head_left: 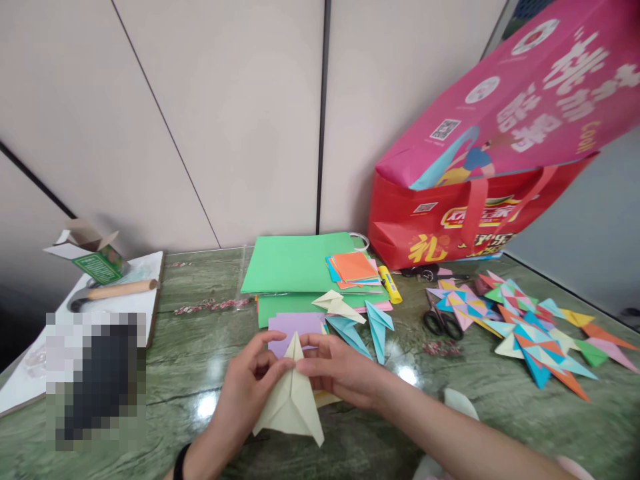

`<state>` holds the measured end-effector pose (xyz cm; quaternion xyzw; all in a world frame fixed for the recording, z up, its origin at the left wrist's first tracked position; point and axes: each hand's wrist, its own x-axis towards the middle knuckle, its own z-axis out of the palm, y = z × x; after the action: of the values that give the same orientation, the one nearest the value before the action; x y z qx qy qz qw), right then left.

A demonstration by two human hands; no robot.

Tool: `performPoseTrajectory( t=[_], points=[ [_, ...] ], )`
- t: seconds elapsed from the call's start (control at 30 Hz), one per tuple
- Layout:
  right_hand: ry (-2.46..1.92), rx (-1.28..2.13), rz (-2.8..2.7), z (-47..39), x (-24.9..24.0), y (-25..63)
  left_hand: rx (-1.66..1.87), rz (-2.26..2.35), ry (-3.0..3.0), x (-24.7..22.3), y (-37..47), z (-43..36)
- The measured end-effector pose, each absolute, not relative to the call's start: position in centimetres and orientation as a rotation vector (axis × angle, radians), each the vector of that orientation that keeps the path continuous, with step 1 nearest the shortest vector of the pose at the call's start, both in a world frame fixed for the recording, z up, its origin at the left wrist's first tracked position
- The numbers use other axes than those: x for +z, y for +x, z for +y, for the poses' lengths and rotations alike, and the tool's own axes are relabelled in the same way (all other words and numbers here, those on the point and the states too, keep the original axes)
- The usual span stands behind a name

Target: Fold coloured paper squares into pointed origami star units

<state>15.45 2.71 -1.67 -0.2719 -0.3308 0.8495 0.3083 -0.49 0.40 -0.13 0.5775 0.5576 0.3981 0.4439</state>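
Note:
A cream sheet of paper [293, 407], creased and folded to a narrow point at the top, is held up between both hands. My left hand [257, 373] pinches its left side near the tip, thumb across the front. From the right, my right hand [340, 367] grips the same paper just below the point, its thumb touching the front. Purple paper [295, 325] lies behind the hands. Beyond it are a folded cream piece [339, 305] and two folded blue pieces, one of them upright in view [379, 330].
Green sheets [295, 263] bear small orange squares [354, 267] beside a yellow glue stick [390, 285]. Scissors [443, 323] and colourful folded stars [537, 340] lie right. Bags [425, 233] stand behind. A white board [75, 300] at left holds a box [103, 263] and a wooden-handled tool [125, 289].

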Motion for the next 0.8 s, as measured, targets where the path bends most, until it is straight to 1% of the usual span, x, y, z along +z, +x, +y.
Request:
performPoseTrajectory(
  t=[0.1,0.3,0.4,0.5,0.6,0.8],
  points=[
    [-0.833,2.112,-0.956,2.9,-2.0,15.3,0.979,1.363,1.418,-0.6,-0.6,0.5],
    [-1.088,1.532,-1.367,3.3,-2.5,15.2,1.006,1.414,1.466,-1.4,-0.9,0.6],
    [-1.155,1.385,-1.492,3.1,-2.7,15.1,1.023,1.446,1.551,-1.4,-1.0,0.5],
    [-1.188,1.327,-1.523,2.8,-2.9,15.1,1.017,1.512,1.654,-1.2,-1.1,0.4],
    [-1.2,1.35,-1.509,2.7,-3.0,14.9,0.986,1.587,1.781,-1.0,-1.2,0.3],
    [-1.045,1.602,-1.277,2.5,-2.8,14.5,0.964,1.655,1.957,-1.4,-1.5,0.3]
  ],
)
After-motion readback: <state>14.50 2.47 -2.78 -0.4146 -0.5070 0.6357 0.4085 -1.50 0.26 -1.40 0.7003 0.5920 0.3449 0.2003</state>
